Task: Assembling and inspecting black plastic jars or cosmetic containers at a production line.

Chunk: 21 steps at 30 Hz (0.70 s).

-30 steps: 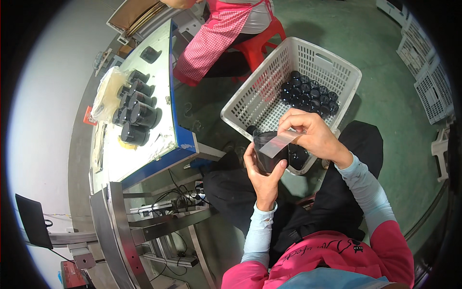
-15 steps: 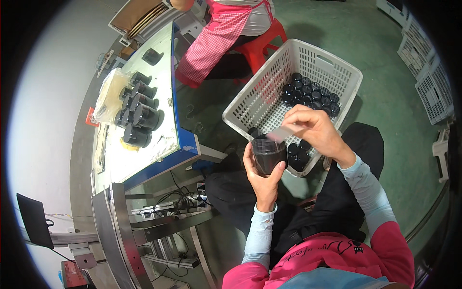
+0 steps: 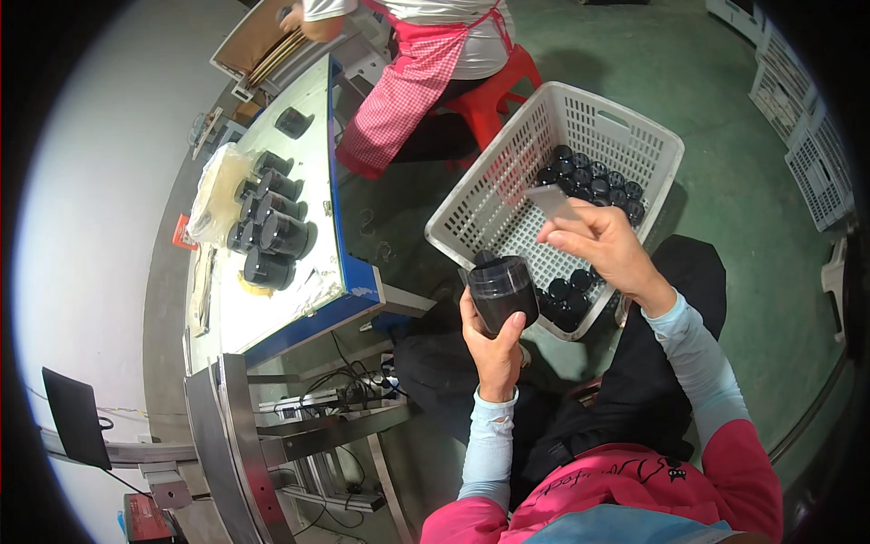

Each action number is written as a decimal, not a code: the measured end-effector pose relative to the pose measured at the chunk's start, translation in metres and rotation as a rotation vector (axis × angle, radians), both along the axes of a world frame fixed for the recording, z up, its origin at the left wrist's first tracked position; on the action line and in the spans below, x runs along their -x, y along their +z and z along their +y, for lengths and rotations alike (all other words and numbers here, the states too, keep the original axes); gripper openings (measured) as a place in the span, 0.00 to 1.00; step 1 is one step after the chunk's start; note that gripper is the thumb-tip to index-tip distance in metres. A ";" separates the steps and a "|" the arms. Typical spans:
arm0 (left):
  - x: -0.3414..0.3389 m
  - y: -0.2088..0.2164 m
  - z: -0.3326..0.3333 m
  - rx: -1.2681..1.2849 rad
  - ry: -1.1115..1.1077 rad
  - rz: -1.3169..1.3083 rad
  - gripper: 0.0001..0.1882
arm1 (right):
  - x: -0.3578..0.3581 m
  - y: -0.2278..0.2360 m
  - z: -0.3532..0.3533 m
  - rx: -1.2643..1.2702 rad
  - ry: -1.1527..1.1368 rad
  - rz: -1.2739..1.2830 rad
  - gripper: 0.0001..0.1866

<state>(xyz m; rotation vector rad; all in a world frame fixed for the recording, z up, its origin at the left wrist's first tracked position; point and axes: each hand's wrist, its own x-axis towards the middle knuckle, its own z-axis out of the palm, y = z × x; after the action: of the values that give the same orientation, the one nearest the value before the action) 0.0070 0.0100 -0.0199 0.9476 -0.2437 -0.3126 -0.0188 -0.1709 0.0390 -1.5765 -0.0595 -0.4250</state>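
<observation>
My left hand (image 3: 492,358) is wrapped round a dark jar (image 3: 504,297) with a clear upper wall, held slightly tilted above the near edge of the crate. Between the thumb and fingers of my right hand (image 3: 609,252) is a thin, pale, translucent strip (image 3: 551,201). That strip stands up and to the right of the jar, apart from it. Below both hands is a white plastic crate (image 3: 444,238) holding several dark jars (image 3: 589,172) at its far right and a smaller group (image 3: 566,302) in its near corner.
On the left, a blue-edged table (image 3: 317,204) bears several dark jars (image 3: 283,234) and a clear plastic bag (image 3: 220,190). Beyond it a co-worker in a checked apron (image 3: 399,118) sits on a red stool (image 3: 489,100). Cables (image 3: 358,376) run under the table. Stacked crates (image 3: 820,172) stand far right.
My right hand has drawn the strip away from the jar's rim, up and to the right. The jar stays in my left hand. The co-worker's arm shows more at the top.
</observation>
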 end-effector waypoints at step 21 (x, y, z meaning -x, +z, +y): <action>0.003 0.005 -0.004 -0.030 0.002 -0.019 0.33 | -0.009 -0.002 0.014 0.141 0.044 -0.048 0.04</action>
<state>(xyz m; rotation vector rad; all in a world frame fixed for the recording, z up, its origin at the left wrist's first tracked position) 0.0044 0.0058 -0.0144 0.9808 -0.2564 -0.3059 -0.0102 -0.1573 0.0373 -1.7008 -0.1642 -0.4319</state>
